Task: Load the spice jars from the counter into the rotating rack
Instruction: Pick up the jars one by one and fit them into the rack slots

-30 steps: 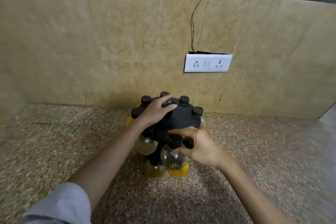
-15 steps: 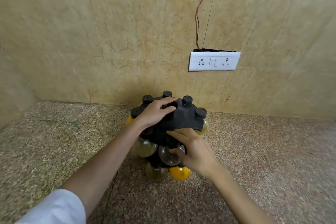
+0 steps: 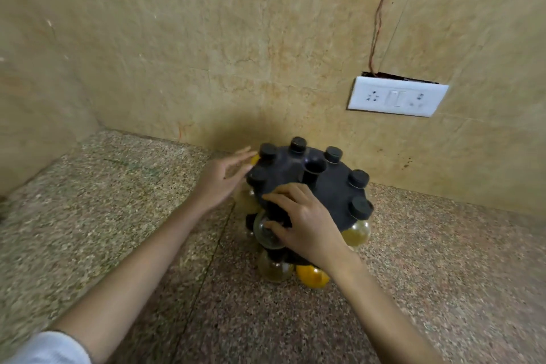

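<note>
Right hand (image 3: 307,224) apparently gripping jar (image 3: 267,233)

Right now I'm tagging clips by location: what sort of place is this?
Most likely a home kitchen corner. A speckled stone counter meets a beige tiled wall with a white socket plate, and a black rotating rack of spice jars stands on the counter.

One head-mounted view looks forward and down, close over the counter (image 3: 118,216). It faces the wall (image 3: 206,38).
</note>
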